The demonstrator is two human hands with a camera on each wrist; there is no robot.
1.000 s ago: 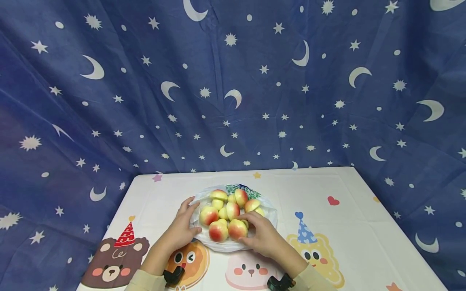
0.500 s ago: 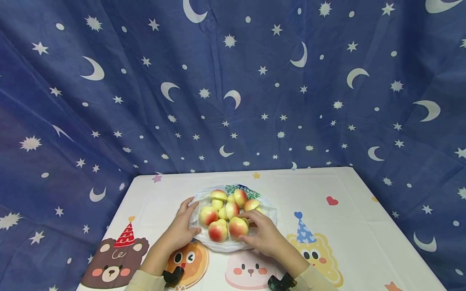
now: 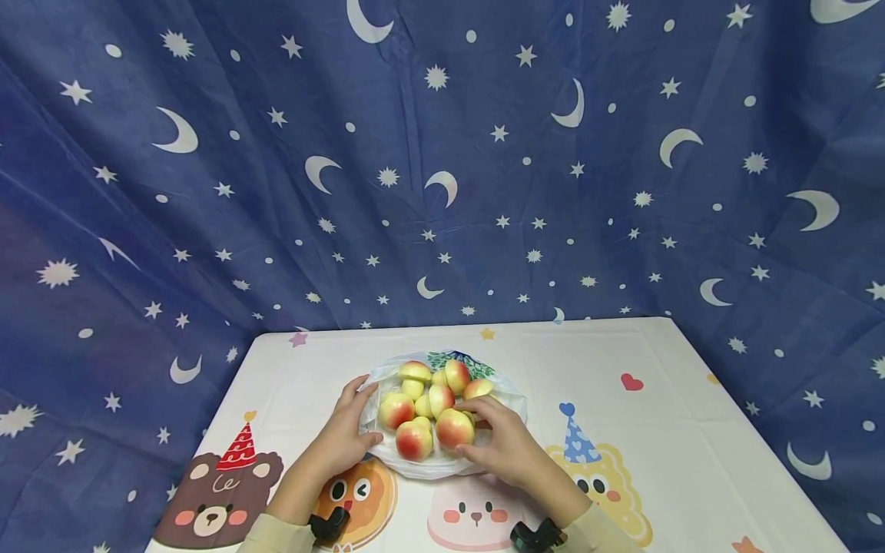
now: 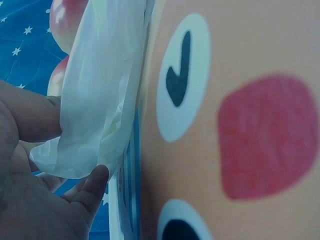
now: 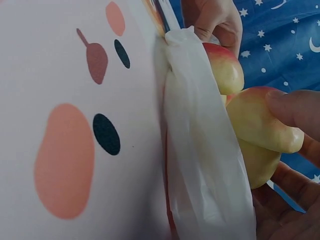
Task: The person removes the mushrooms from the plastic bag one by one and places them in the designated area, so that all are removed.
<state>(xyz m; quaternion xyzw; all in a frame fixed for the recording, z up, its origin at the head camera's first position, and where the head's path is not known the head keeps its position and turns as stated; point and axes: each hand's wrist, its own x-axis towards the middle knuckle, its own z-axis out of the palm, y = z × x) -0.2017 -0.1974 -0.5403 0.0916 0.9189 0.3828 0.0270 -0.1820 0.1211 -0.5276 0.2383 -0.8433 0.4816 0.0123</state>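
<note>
One brown bear in a red party hat (image 3: 216, 499) is printed at the far left of the white cartoon-patterned counter (image 3: 574, 361). Next comes my left hand (image 3: 349, 430), pinching the left rim of a thin white plastic bag (image 3: 434, 468) between thumb and fingers. The bag lies rolled open, and inside it sit smooth red-and-yellow mushroom-shaped pieces (image 3: 441, 400).

The piece that matters, the front right mushroom (image 3: 454, 430), lies within the bag, immediately left of my right hand (image 3: 501, 442), much the nearer of my two. Its long axis runs roughly sideways: cap to the left, stem back towards my right palm, as far as the right wrist view shows. My right thumb is on the cap and my fingers curl behind, so I have it pinched; whether it clears the bag I cannot tell. Farther right is a yellow printed face in a blue hat (image 3: 600, 491).

Counting up: four printed faces along the near side, one bag, and seven mushroom pieces, three in the left part, three in the middle including the one I hold, and one at the right
</note>
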